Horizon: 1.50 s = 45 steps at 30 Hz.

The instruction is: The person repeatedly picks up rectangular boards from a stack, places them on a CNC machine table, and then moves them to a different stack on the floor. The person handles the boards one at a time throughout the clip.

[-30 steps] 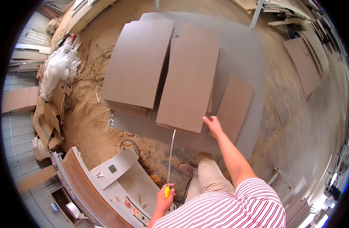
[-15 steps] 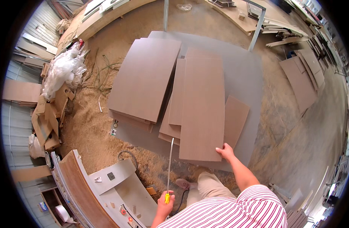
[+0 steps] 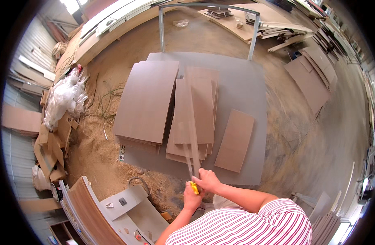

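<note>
Tape measure (image 3: pixel 194 188) in both hands, blade over panel stack (image 3: pixel 193 112)

One view only: a wide fisheye camera worn on the person's head, facing steeply down and forward over the workshop floor. Straight edges bow toward the round black rim. The nearest part, at the lower edge, takes in the person's striped shirt (image 3: pixel 257 226), with the left hand (image 3: pixel 192 200) and the right hand (image 3: pixel 208 181) close below the lens. The middle ground holds the grey sheet (image 3: pixel 244 85) with stacked boards (image 3: pixel 148 100). The far edge reaches a metal frame (image 3: pixel 208 24). No second view overlaps it.
</note>
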Motion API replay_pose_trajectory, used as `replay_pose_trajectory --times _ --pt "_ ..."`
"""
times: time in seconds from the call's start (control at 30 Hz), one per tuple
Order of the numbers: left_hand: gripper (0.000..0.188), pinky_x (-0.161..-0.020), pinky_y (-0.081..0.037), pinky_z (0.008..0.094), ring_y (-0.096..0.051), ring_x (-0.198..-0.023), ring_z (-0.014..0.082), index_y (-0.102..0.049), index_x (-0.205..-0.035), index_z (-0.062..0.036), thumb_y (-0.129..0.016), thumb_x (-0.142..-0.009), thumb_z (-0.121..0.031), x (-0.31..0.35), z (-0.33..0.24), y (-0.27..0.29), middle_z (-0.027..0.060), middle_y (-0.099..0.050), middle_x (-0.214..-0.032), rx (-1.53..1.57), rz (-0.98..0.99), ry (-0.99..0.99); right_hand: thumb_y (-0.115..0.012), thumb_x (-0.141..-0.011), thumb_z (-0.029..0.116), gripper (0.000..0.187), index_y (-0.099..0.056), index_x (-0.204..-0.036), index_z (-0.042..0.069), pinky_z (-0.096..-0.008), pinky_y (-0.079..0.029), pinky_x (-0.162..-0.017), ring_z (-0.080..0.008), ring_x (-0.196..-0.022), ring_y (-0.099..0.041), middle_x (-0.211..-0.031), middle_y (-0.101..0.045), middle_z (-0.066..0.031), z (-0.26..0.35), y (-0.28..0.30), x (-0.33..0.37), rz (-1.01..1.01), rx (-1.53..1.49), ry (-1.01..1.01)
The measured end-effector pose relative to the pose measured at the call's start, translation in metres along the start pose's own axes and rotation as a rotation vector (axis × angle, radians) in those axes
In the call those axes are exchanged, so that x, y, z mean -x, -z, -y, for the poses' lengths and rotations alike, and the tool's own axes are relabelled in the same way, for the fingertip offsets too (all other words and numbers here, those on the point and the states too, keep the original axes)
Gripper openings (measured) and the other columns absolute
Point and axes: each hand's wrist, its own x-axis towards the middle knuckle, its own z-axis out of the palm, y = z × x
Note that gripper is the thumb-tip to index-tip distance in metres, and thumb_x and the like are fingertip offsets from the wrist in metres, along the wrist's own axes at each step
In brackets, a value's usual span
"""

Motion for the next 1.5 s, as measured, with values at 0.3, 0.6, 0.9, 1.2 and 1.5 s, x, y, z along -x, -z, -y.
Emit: replay_pose_trajectory --times 0.3,0.6,0.9,1.2,1.5 --pt "0.053 -0.088 -0.049 0.0289 -0.060 -0.099 0.0133 -0.054 -0.123 -0.0013 -0.075 -0.075 -0.004 0.002 -0.008 0.097 0.0036 -0.063 -0.107 0.394 0.000 0.088 -0.069 -0.081 0.062 0.088 -0.040 -0.135 -0.003 -0.0487 -0.046 -0.097 -0.0355 -0.113 -0.060 -0.126 -0.058 -0.0226 -0.088 -0.045 -0.093 0.028 -0.559 -0.393" --pt "0.055 -0.091 -0.046 0.0266 -0.057 -0.101 0.0102 -0.056 -0.126 0.0003 -0.078 -0.076 -0.006 0.150 -0.039 0.205 0.0031 -0.062 -0.110 0.475 -0.190 0.171 -0.074 -0.086 0.040 0.041 -0.065 -0.116 0.013 -0.0421 -0.048 -0.098 -0.0213 -0.113 -0.060 -0.116 -0.066 -0.0034 -0.006 -0.076 -0.119 0.636 -1.598 -0.451" --pt "0.033 -0.074 -0.051 0.0264 -0.061 -0.079 0.0098 -0.061 -0.119 -0.0015 -0.068 -0.092 -0.019 0.389 0.023 0.207 0.0042 -0.067 -0.095 0.539 -0.834 0.333 -0.071 -0.088 0.045 0.064 -0.048 -0.136 0.010 -0.0440 -0.047 -0.098 -0.0240 -0.116 -0.057 -0.129 -0.059 -0.0060 0.183 -0.160 -0.010 0.823 -1.110 0.004" --pt "0.015 -0.049 -0.042 0.0219 -0.051 -0.052 0.0066 -0.062 -0.102 -0.0046 -0.060 -0.096 -0.018 0.611 0.114 0.043 0.0068 -0.067 -0.075 0.834 -1.524 0.879 -0.072 -0.087 0.018 0.048 -0.048 -0.125 0.005 -0.0432 -0.056 -0.078 -0.0271 -0.096 -0.064 -0.112 -0.061 -0.0115 0.280 -0.343 0.122 0.858 -0.874 0.199" --pt "0.020 -0.059 -0.049 0.0252 -0.060 -0.065 0.0100 -0.061 -0.106 -0.0018 -0.061 -0.093 -0.017 0.645 0.129 -0.039 0.0054 -0.067 -0.078 1.045 -1.644 0.772 -0.072 -0.085 0.010 0.040 -0.052 -0.117 -0.002 -0.0351 -0.051 -0.084 -0.0211 -0.096 -0.060 -0.112 -0.060 -0.0123 0.278 -0.539 0.294 0.701 -0.831 0.151"
